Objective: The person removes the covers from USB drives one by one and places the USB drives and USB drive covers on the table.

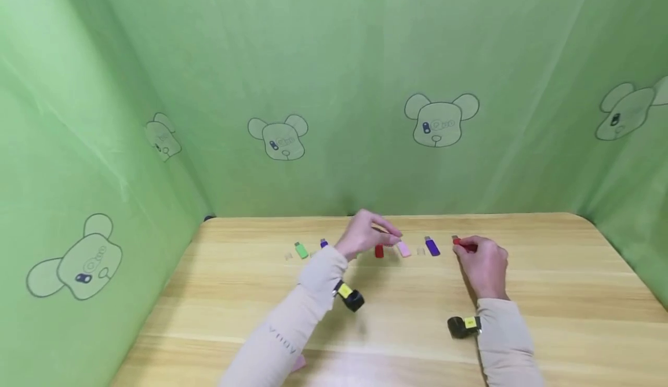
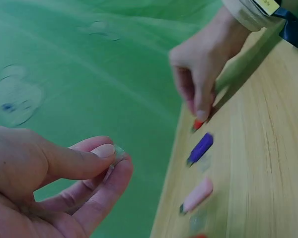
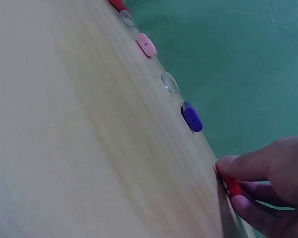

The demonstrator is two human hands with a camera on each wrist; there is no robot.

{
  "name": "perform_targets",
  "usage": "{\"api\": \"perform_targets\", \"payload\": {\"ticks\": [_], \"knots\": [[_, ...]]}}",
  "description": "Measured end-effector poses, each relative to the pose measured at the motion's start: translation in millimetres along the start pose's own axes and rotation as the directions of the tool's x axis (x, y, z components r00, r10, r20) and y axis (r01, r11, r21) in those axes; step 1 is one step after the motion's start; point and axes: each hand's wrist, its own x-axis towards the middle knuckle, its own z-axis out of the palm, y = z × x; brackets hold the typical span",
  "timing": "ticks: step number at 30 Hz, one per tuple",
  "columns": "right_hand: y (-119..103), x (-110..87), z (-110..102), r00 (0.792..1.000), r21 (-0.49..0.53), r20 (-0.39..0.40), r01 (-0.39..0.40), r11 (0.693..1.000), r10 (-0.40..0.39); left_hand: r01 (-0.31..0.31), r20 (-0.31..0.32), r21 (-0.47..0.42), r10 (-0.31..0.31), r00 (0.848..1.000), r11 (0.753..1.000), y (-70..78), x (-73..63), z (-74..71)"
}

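My left hand (image 1: 363, 235) is raised over the row of USB sticks, thumb and fingertips pinching a small clear cap (image 2: 118, 154). At the right end of the row my right hand (image 1: 484, 259) pinches a red USB stick (image 3: 232, 185) close to the tabletop, its metal plug (image 1: 455, 237) pointing away from me. Between the hands lie a purple USB stick (image 1: 432, 246) and a pink one (image 1: 403, 249). Another red stick (image 1: 379, 252) is under the left hand, partly covered by it.
Clear caps (image 1: 420, 252) lie among the sticks on the wooden table (image 1: 396, 329). Further left are a green stick (image 1: 301, 250) and a second purple one (image 1: 324, 243), partly behind the left sleeve. A pink object (image 1: 298, 364) peeks out below that forearm. Green curtains (image 1: 344, 85) surround the table.
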Motion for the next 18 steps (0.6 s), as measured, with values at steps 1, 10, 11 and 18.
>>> {"api": "perform_targets", "payload": {"ticks": [1,10,11,18], "knots": [[0,-0.5,0,1.000,-0.001,0.008,0.000,1.000,0.000,0.001,0.011,0.007,-0.001,1.000,1.000,3.4,6.0,8.3],[-2,2.4,-4,0.999,-0.014,0.027,0.030,0.999,-0.030,0.079,-0.002,0.087,-0.079,0.997,0.993,20.3,45.7,63.9],[-2,2.8,-4,0.999,-0.013,0.032,0.029,1.000,-0.028,0.074,-0.002,0.103,-0.075,0.997,0.992,20.4,49.0,68.6],[1,1.9,-12,0.999,0.006,0.028,-0.016,1.000,0.015,-0.102,0.030,0.391,0.098,0.995,0.915,17.6,73.5,99.8]]}}
